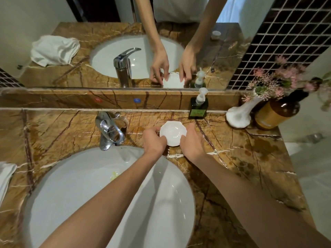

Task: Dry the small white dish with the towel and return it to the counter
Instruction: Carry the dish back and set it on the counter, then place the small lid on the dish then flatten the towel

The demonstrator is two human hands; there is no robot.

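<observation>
The small white dish, with a faceted rim, is on or just above the brown marble counter, behind the sink and right of the tap. My left hand grips its left edge and my right hand grips its right edge. The white towel lies at the far left edge of the counter, mostly cut off by the frame; the mirror shows it crumpled there. Neither hand touches the towel.
A white sink basin fills the near middle, with a chrome tap behind it. A green pump bottle, a white vase of pink flowers and a brown bottle stand at the back right. The mirror rises behind the ledge.
</observation>
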